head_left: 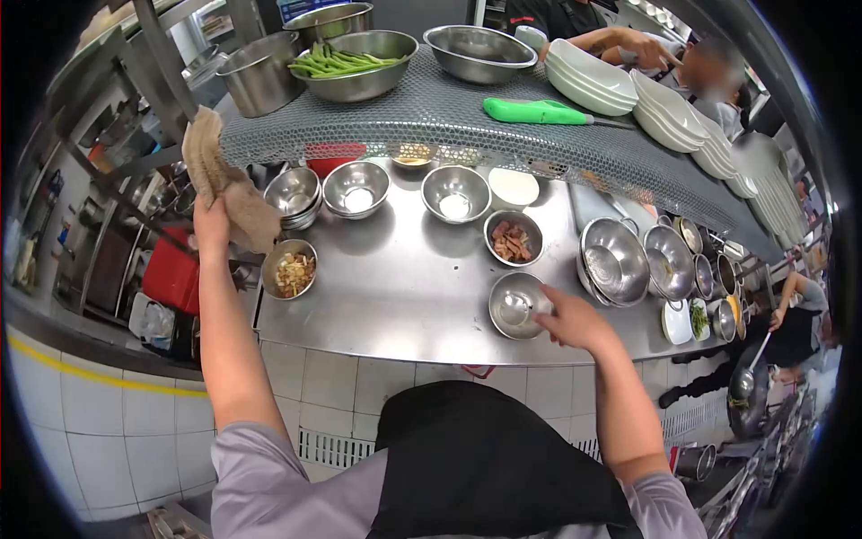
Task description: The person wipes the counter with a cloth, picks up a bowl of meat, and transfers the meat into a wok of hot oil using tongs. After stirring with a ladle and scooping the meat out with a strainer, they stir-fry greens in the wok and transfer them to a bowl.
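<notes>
The left hand (213,225) grips a brown cloth (250,211) left of the bench (404,287); the right hand (576,322) is at the near steel bowl's (512,305) right rim, pinching or not, I can't tell. Apparently bowl handling; lifting calls for a firm rim hold.

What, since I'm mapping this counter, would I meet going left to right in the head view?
Left hand holding a tan cloth, round steel bowl of chopped pale-yellow pieces, shiny round steel bowl, second shiny round steel bowl, small round steel bowl, right hand over its rim, white rectangular dish.
</notes>
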A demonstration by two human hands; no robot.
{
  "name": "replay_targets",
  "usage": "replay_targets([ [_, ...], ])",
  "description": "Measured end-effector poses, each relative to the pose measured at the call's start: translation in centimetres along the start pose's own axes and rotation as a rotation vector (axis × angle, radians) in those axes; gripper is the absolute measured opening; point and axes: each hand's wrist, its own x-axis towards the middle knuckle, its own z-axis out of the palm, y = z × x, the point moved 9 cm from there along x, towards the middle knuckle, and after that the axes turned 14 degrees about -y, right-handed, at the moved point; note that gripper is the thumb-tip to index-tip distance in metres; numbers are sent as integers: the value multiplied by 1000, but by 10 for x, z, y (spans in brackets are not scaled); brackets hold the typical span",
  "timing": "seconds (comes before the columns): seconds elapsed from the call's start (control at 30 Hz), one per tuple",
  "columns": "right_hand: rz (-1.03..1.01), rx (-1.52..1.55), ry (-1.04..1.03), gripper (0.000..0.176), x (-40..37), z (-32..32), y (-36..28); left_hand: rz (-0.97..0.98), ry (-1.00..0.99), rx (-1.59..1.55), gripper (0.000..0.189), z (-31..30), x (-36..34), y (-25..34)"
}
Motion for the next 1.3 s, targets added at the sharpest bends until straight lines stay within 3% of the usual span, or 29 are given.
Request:
replay_targets([
  [0.07, -174, -297, 347, 64, 27, -18, -10, -65, -70, 12, 30, 21, -16, 26],
  [0.1, -205, -348, 400, 65, 32, -17, -11, -97, -120, 6, 32, 23, -23, 31],
  [0.13, -257, -371, 356, 65, 32, -10, -26, -111, -1, 423, 32, 14, -27, 39],
  [0.2, -119, 101, 92, 58, 28, 6, -20, -49, -33, 454, 32, 13, -15, 22],
  [0.27, -168, 164, 14, 54, 35, 19, -7, 42, 15, 487, 32, 14, -12, 26],
  [0.37, -245, 344, -113, 49, 62, 37, -1, -7, -27, 533, 35, 22, -29, 65],
  [0.4, -284, 449, -156, 47, 69, 41, 7, -160, -47, 477, 38, 23, -40, 75],
  [0.43, -323, 503, -202, 47, 78, 49, 0, -110, -93, 326, 40, 8, -17, 8],
  [0.47, -364, 567, -218, 46, 85, 50, -18, -222, -112, 320, 40, 15, -29, 33],
  [0.5, -420, 330, -232, 46, 84, 41, -45, -319, -40, 182, 40, 16, -35, 29],
  [0.53, -528, 274, -215, 48, 88, 37, -68, -309, -93, -100, 39, 37, -47, 58],
  [0.57, -644, 142, -139, 52, 93, 27, -94, -286, -155, -290, 39, 39, -43, 43],
  [0.6, -821, 125, -76, 57, 111, 27, -116, -290, -141, -336, 42, 43, -47, 47],
  [0.63, -836, 18, -111, 61, 105, 21, -148, -326, -169, -442, 44, 48, -52, 44],
  [0.67, -988, -8, -116, 64, 101, 16, -182, -388, -178, -524, 47, 52, -59, 43],
  [0.77, -1187, -18, -40, 69, 100, 6, -272, -339, -209, -711, 53, 63, -80, 43],
  [0.83, -1142, 90, -64, 70, 91, 2, -319, -346, -262, -805, 54, 84, -98, 51],
  [0.9, -1154, 116, 94, 68, 95, 7, -368, -445, -146, -1006, 49, 98, -120, 50],
  [0.93, -1168, 152, 93, 62, 101, 17, -398, -443, -179, -1011, 49, 104, -124, 42],
  [1.0, -1177, 195, 111, 57, 93, 26, -428, -296, -503, -1224, 45, 130, -128, 37],
  [1.07, -1054, 51, 145, 36, 80, 39, -437, -69, -926, -1541, 42, 150, -147, 72],
  [1.1, -1046, -19, 231, 34, 78, 42, -434, -160, -798, -1454, 40, 139, -148, 37],
  [1.13, -1031, -24, 231, 34, 79, 47, -428, -165, -798, -1468, 40, 139, -154, 49],
  [1.2, -894, 318, 195, 31, 97, 53, -409, -509, -440, -1250, 36, 117, -175, 24],
  [1.23, -919, 284, 287, 30, 117, 67, -407, -520, -484, -1198, 37, 107, -180, 0],
  [1.27, -952, 250, 383, 30, 133, 77, -408, -486, -773, -1228, 40, 100, -188, -4],
  [1.3, -969, 246, 372, 30, 126, 85, -415, -510, -751, -1210, 42, 84, -189, -28],
])
